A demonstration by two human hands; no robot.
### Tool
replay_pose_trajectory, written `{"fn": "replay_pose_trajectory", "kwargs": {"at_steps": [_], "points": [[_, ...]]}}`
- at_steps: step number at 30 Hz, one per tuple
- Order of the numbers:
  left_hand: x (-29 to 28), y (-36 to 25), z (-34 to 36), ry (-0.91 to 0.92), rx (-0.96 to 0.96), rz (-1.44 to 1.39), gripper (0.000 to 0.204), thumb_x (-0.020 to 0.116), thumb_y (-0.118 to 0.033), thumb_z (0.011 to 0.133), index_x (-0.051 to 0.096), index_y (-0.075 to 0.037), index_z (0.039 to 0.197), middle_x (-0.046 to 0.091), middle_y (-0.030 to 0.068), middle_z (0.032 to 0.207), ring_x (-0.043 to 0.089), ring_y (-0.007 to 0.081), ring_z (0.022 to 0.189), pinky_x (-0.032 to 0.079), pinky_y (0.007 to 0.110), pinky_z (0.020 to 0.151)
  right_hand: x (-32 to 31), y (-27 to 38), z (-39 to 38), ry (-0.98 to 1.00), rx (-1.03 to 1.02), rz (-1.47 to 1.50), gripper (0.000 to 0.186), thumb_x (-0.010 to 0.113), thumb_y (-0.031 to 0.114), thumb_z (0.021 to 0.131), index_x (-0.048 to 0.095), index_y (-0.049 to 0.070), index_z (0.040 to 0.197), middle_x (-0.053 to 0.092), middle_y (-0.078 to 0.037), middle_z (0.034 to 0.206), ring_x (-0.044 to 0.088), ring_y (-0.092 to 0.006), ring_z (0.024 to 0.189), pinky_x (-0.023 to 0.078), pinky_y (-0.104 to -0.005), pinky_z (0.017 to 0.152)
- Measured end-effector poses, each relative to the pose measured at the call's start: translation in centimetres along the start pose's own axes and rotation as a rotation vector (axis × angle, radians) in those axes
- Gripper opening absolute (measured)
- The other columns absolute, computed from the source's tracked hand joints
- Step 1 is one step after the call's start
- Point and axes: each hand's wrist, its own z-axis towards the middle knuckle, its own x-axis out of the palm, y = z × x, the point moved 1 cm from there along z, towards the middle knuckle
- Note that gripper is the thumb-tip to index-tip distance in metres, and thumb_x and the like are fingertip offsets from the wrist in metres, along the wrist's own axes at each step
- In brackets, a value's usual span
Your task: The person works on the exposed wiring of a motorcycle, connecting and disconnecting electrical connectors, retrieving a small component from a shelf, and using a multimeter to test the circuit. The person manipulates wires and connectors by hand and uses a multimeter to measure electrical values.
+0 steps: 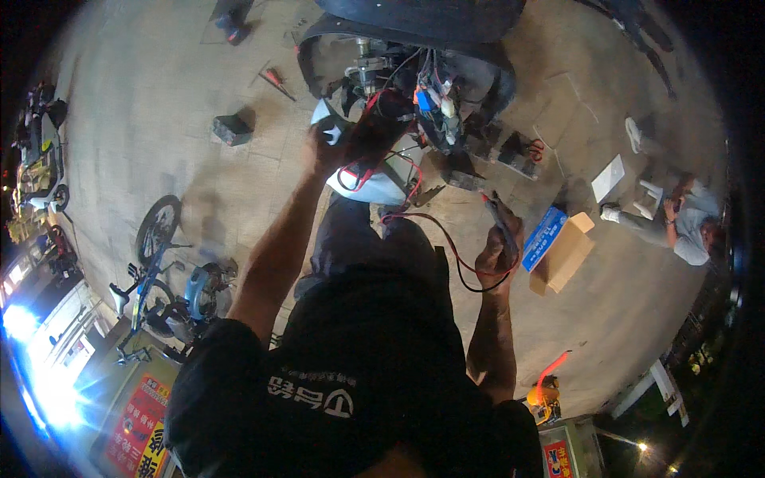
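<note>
In front of me a scooter stands with a bundle of coloured wires (432, 97) bared under its dark body (414, 20). My left hand (323, 145) is closed at the edge of a pale body panel (374, 190) on its near side; the fingertips are partly hidden. Lower right, my right hand (500, 248) grips a slim black tool with a red tip (499, 213), held up clear of the scooter. A red and black cable (454, 239) loops from near that hand back across my knees toward the panel.
Right of my right hand lie a blue box (545, 239) and an open cardboard box (564, 256). A red-handled tool (275, 78) and a dark block (232, 129) lie far left. A bicycle (151, 275) stands left. Another person (685, 219) sits at right.
</note>
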Motion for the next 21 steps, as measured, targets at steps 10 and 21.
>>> {"fn": "replay_pose_trajectory", "kwargs": {"at_steps": [10, 21], "points": [[9.2, -12.9, -7.0, 0.195, -0.086, -0.954, 0.026, 0.057, 0.0, 0.088, 0.053, 0.003, 0.114, 0.062, 0.0085, 0.103, 0.059, 0.0162, 0.091, 0.047, 0.028, 0.083, 2.2, -0.7, 9.2, -0.038, -0.272, 0.043, 0.023, 0.057, 0.019, 0.089, 0.06, 0.003, 0.105, 0.062, -0.014, 0.097, 0.061, -0.0283, 0.084, 0.048, -0.0376, 0.077], [4.2, -16.0, -7.6, 0.631, 0.097, -0.461, 0.025, 0.058, -0.022, 0.09, 0.062, 0.0, 0.102, 0.066, 0.0177, 0.088, 0.065, 0.0305, 0.083, 0.05, 0.037, 0.074, -0.4, 4.5, 13.9, 0.036, -0.318, -0.348, 0.015, 0.063, 0.008, 0.085, 0.057, 0.001, 0.097, 0.064, -0.015, 0.095, 0.063, -0.0305, 0.086, 0.05, -0.0356, 0.075]]}}
